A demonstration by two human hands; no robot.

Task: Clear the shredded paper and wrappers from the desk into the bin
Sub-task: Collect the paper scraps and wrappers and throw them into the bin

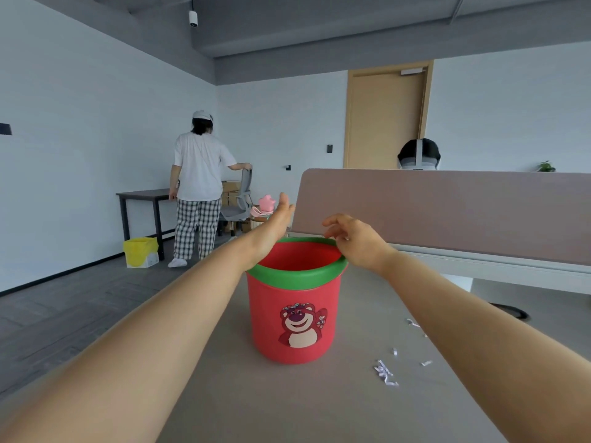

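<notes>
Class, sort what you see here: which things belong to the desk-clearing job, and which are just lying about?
Belongs to the job:
red bin
paper shreds
desk
left hand
right hand

Just lying about:
yellow bin
grey chair
black table
plant

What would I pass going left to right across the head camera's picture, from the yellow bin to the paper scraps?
Yellow bin on the floor → person in checked trousers → red bear-printed bin with green rim → white shredded paper scraps on the desk.
</notes>
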